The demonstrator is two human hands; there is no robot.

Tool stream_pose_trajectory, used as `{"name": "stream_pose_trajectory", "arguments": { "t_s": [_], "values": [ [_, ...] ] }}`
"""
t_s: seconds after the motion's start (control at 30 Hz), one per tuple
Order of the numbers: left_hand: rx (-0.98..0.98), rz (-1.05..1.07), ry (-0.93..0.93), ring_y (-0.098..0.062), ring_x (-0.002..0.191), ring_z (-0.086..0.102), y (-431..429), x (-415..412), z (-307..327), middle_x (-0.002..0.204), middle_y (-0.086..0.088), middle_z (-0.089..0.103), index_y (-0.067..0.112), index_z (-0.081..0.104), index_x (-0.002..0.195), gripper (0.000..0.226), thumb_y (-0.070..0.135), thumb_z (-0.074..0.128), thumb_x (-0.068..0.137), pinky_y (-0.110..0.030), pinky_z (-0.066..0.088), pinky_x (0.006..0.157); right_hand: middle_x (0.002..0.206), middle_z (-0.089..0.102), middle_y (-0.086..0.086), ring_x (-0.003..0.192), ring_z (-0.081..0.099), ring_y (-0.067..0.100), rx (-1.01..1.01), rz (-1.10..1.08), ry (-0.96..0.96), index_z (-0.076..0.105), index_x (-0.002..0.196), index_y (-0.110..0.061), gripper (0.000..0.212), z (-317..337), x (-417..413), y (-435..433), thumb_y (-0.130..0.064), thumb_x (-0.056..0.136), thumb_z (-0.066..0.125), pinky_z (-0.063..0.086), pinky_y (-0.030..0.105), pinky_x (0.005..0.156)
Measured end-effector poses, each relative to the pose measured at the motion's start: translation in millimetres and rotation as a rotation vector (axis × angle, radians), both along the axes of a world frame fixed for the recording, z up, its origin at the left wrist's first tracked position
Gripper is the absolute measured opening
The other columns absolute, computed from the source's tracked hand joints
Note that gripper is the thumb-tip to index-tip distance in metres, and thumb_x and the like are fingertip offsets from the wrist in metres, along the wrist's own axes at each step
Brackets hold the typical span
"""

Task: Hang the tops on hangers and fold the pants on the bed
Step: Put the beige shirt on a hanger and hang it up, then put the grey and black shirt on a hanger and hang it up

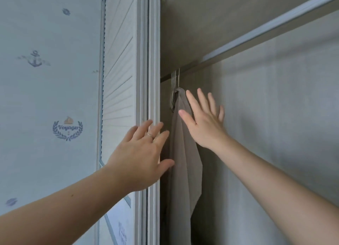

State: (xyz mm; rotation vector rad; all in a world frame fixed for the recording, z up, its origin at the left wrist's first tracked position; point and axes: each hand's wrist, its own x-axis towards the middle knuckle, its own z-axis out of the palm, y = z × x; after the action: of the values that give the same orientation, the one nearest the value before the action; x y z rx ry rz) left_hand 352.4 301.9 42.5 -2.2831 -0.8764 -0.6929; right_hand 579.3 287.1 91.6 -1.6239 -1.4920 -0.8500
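The grey-beige top [183,162] hangs from hanger hooks [175,77] at the wardrobe's far left, probably to leave room for more. The left hand [143,153], by the door frame [152,61], and the right hand [203,123], beside the top's neck, are both spread and hold nothing.

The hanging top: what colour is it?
Plain greyish beige, no pattern; the top shows best in the head view.

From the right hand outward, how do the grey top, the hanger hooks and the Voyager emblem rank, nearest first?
From the right hand:
1. grey top, right at its thumb, on its left.
2. hanger hooks, above it and slightly left.
3. Voyager emblem, far left, on the wallpaper.
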Motion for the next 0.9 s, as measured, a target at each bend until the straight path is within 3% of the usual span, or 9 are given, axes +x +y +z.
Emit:
{"name": "stream_pose_trajectory", "arguments": {
  "t_s": [0.1, 0.2, 0.4, 0.53, 0.77, 0.9],
  "values": [
    [-0.014, 0.067, -0.025, -0.024, 0.152, -0.029, -17.8, -55.8, -17.4, 0.168, 0.005, -0.022, 0.033, -0.012, 0.161, 0.086, 0.08, -0.003, 0.089, -0.049, -0.013, 0.123, 0.168, -0.014, -0.012, 0.153, -0.019, 0.016, -0.02, 0.024, -0.06, -0.007, 0.155, -0.048, 0.073, -15.4, -44.5, -21.5, -0.079, 0.089, 0.0, -0.012, 0.057, 0.118],
    [-0.048, 0.147, -0.045, -0.023, 0.15, -0.033, -41.8, -123.5, -36.5, 0.165, 0.007, -0.03, 0.034, -0.017, 0.159, 0.089, 0.08, -0.009, 0.083, -0.05, -0.01, 0.125, 0.168, -0.014, -0.012, 0.153, -0.019, 0.016, -0.057, 0.107, -0.081, -0.009, 0.155, -0.047, 0.075, -35.9, -104.2, -40.4, -0.08, 0.088, -0.003, -0.012, 0.058, 0.119],
    [-0.089, 0.319, -0.058, -0.023, 0.15, -0.034, -99.8, -278.3, -75.2, 0.164, 0.008, -0.031, 0.035, -0.022, 0.157, 0.086, 0.081, -0.002, 0.088, -0.051, -0.012, 0.124, 0.168, -0.016, -0.012, 0.154, -0.02, 0.018, -0.168, 0.281, -0.112, -0.01, 0.156, -0.046, 0.075, -81.8, -250.7, -73.8, -0.078, 0.09, 0.002, -0.01, 0.059, 0.12],
    [-0.14, 0.432, -0.097, -0.021, 0.15, -0.032, -156.2, -392.4, -105.6, 0.165, 0.009, -0.028, 0.035, -0.02, 0.157, 0.086, 0.081, -0.002, 0.087, -0.051, -0.011, 0.124, 0.169, -0.008, -0.012, 0.155, -0.011, 0.019, -0.204, 0.469, -0.169, -0.002, 0.157, -0.043, 0.075, -114.3, -366.6, -103.9, -0.076, 0.09, 0.006, -0.006, 0.059, 0.121],
    [-0.219, 0.744, -0.192, -0.022, 0.154, -0.022, -280.5, -577.9, -168.3, 0.169, 0.008, -0.016, 0.035, -0.007, 0.16, 0.085, 0.08, 0.005, 0.088, -0.051, -0.006, 0.124, 0.169, -0.004, -0.012, 0.156, -0.012, 0.017, -0.297, 0.909, -0.304, 0.003, 0.159, -0.041, 0.073, -171.5, -576.0, -165.6, -0.073, 0.093, 0.01, -0.008, 0.057, 0.122],
    [-0.264, 0.958, -0.341, -0.018, 0.153, -0.022, -360.2, -667.2, -215.6, 0.169, 0.01, -0.017, 0.036, -0.005, 0.16, 0.083, 0.079, 0.014, 0.091, -0.049, -0.008, 0.123, 0.169, 0.003, -0.012, 0.156, -0.009, 0.014, -0.345, 1.167, -0.352, 0.012, 0.16, -0.037, 0.075, -205.5, -680.9, -202.5, -0.071, 0.093, 0.014, -0.009, 0.054, 0.122]
  ]
}}
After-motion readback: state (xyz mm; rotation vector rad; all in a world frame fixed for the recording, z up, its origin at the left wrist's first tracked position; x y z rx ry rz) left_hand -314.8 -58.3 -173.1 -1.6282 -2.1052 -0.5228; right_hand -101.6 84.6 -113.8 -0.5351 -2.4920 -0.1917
